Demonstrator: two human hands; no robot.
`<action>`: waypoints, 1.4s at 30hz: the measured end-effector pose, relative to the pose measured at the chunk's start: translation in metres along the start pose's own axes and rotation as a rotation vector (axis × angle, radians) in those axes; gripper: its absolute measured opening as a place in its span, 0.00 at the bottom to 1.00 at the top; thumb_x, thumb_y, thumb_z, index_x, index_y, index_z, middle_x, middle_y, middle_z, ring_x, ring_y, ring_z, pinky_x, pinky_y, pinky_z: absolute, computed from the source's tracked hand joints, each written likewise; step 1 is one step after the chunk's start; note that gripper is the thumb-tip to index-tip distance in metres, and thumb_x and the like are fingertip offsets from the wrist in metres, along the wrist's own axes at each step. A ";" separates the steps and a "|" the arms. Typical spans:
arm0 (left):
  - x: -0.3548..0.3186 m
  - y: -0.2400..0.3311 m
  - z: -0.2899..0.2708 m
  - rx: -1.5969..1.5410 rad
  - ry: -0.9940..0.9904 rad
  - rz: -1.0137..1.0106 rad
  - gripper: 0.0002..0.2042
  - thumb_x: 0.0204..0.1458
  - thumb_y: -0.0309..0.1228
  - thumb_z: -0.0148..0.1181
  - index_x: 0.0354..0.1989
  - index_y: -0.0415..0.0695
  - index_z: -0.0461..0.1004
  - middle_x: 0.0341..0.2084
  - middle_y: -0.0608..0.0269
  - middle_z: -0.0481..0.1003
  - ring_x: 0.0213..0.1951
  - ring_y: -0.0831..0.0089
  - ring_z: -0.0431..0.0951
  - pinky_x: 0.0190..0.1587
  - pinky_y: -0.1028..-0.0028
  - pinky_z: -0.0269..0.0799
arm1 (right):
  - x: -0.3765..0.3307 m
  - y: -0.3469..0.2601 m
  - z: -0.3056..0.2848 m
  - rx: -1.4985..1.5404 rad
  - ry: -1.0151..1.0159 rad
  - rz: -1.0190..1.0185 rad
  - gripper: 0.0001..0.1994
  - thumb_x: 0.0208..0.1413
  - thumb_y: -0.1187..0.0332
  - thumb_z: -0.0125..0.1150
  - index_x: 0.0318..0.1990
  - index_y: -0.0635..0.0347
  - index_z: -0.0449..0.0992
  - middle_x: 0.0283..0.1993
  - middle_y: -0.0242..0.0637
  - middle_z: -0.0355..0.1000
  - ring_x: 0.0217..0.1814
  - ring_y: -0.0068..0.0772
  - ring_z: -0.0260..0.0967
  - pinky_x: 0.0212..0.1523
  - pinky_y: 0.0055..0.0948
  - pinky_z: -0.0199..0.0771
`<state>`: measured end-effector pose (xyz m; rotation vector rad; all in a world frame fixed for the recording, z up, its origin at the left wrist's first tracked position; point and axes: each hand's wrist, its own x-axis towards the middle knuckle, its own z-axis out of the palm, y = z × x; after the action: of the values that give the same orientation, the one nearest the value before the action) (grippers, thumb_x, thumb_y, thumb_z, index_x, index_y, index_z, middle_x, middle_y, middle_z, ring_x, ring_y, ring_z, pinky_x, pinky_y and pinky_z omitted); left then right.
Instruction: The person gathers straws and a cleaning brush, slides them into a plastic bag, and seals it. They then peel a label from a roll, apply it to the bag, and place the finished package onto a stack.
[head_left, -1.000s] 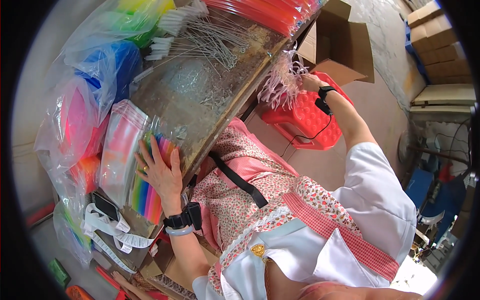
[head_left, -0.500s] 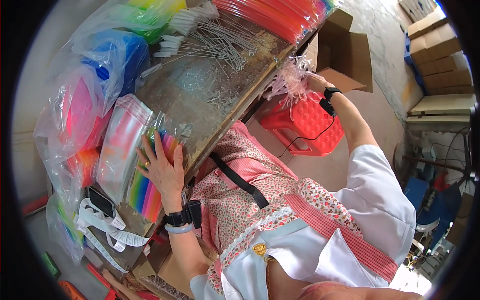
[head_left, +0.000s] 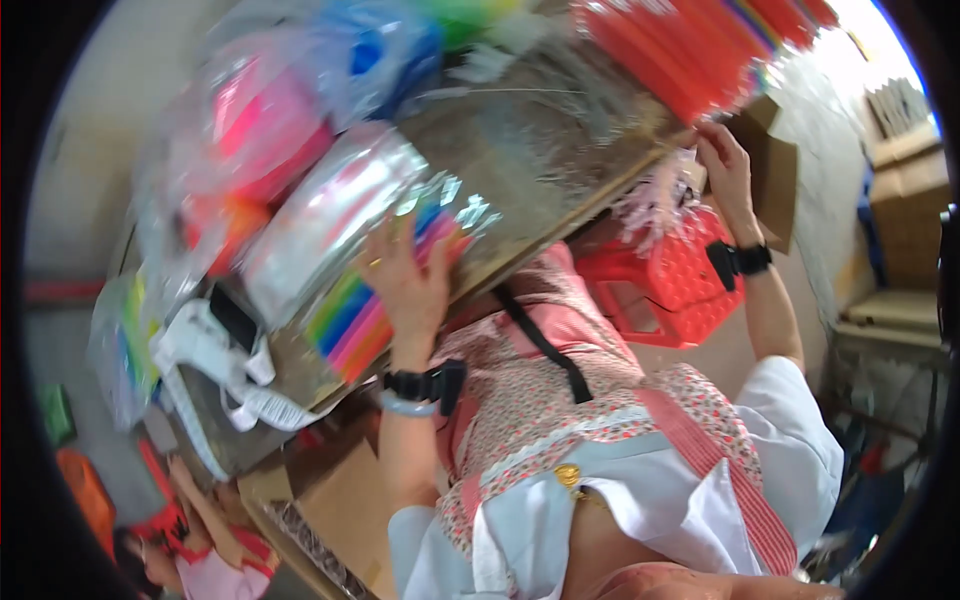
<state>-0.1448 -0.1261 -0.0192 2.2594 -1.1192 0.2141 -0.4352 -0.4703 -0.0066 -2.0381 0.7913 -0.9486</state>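
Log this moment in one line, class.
left hand: spread on rainbow bundle; right hand: near edge of table; red stool: beside table

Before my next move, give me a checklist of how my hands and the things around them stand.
1. Left hand resting on the rainbow-coloured bundle: ok.
2. Right hand gripping something: cannot tell, fingertips blurred near the table edge.
3. Red bundles on the table: ok.
4. Dark device clear of the white strip: not ok, they lie bunched together.
5. Pink strands resting on the red stool: cannot tell, they only overlap in view.
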 end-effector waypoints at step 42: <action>-0.004 0.015 0.012 0.078 -0.010 0.027 0.16 0.56 0.40 0.55 0.53 0.58 0.73 0.61 0.58 0.64 0.65 0.47 0.56 0.60 0.30 0.42 | 0.000 -0.142 0.220 -0.282 -0.853 -0.099 0.12 0.51 0.61 0.61 0.29 0.63 0.73 0.25 0.45 0.74 0.30 0.46 0.73 0.30 0.40 0.70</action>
<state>-0.1603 -0.1378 -0.0238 2.3169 -1.1655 0.2616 -0.2247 -0.3151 0.0099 -2.4333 0.3577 0.0502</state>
